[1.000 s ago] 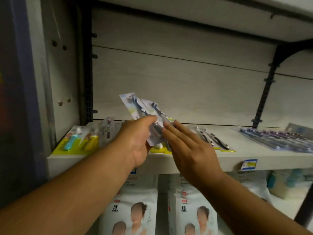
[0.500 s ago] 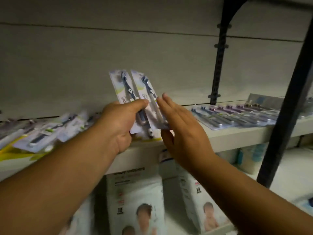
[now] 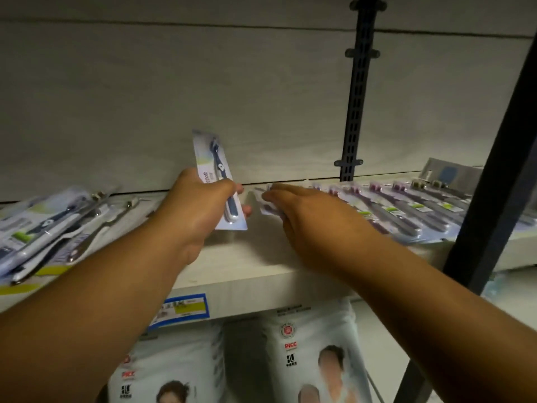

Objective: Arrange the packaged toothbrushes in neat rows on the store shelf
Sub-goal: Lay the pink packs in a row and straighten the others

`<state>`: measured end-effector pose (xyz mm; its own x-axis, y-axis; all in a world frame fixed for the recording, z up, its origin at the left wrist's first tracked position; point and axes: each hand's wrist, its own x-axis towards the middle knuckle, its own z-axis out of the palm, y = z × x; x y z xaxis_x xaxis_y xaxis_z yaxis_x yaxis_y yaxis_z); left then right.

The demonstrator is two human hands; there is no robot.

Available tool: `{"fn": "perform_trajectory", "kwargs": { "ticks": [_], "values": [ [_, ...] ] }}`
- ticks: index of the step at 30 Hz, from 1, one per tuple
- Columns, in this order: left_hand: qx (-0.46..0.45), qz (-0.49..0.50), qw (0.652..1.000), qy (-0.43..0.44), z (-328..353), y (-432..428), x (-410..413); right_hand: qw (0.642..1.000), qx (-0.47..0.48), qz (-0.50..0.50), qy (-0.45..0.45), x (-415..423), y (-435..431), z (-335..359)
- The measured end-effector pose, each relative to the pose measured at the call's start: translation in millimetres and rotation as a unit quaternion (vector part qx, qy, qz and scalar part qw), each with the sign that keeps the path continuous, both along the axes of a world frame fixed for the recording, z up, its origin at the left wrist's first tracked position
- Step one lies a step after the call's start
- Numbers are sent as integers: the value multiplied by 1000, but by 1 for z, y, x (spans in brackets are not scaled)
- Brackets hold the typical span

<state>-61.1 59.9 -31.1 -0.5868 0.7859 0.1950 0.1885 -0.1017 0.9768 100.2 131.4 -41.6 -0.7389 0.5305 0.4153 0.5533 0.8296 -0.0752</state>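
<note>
**A:** While the left grip [image 3: 200,205] is curled round a blue toothbrush pack [image 3: 213,167], held upright to the left of the purple row [image 3: 406,207], what is the right grip [image 3: 308,216] doing?

**B:** Its fingers are stretched flat, pressing a pack [image 3: 265,210] onto the shelf [image 3: 247,274] just left of that row. That looks like the placing step.

**A:** And next?

**B:** Probably the blue pack gets laid flat alongside, parallel to the row. The loose heap [image 3: 52,222], well left of the row, needs sorting.
</note>
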Motion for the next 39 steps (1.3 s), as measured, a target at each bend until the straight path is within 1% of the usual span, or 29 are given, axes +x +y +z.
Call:
{"fn": "perform_trajectory", "kwargs": {
  "ticks": [3, 5, 6, 7, 9, 11, 15, 17, 20, 22, 30, 39],
  "values": [
    [-25, -20, 995, 98, -10, -1, 0, 999, 25, 13, -24, -3, 7, -2],
    [-53, -45, 979, 189, -15, -7, 4, 997, 22, 22, -72, -2, 11, 1],
    [-75, -37, 968, 237, -17, -9, 4, 994, 11, 29, -101, -1, 12, 2],
    [-90, -26, 961, 261, -18, -10, 3, 992, -2, 36, -123, 0, 13, 2],
    [-115, -15, 957, 267, -18, -12, 1, 988, -21, 44, -147, 2, 13, 4],
    [-148, -13, 951, 272, -15, -14, 0, 987, -38, 48, -149, 5, 12, 5],
    [-183, -38, 937, 295, -11, -13, 5, 994, -41, 54, -87, 13, 17, 11],
    [-208, -39, 921, 327, -11, -11, 7, 994, -45, 39, -96, 14, 21, 14],
    [-266, -42, 880, 392, -12, -11, 7, 990, -71, 25, -121, 10, 29, 10],
    [-290, -46, 866, 404, -14, -11, 6, 989, -87, 30, -115, 10, 31, 6],
    [-307, -43, 849, 428, -15, -11, 5, 991, -79, 11, -107, 3, 27, 9],
    [-344, -65, 805, 478, -15, -13, 6, 992, -69, 12, -109, 16, 25, 7]
  ]
}}
